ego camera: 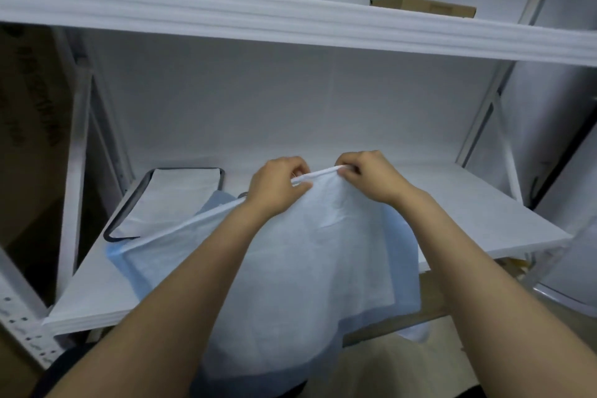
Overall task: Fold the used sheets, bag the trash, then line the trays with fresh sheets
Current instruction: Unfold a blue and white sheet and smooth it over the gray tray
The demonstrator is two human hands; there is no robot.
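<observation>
The left hand (277,184) and right hand (371,176) pinch the sheet (290,268) by its top hem, close together, over the shelf's (484,203) front edge. It looks light, thin and limp, best gripped at the hem corners.

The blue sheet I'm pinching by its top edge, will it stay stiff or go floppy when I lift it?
Probably floppy: the blue sheet hangs wrinkled below the left hand and right hand and drapes over the shelf edge. Likely light, since a pinch holds it up. It may slide off, with so much hanging over.
</observation>
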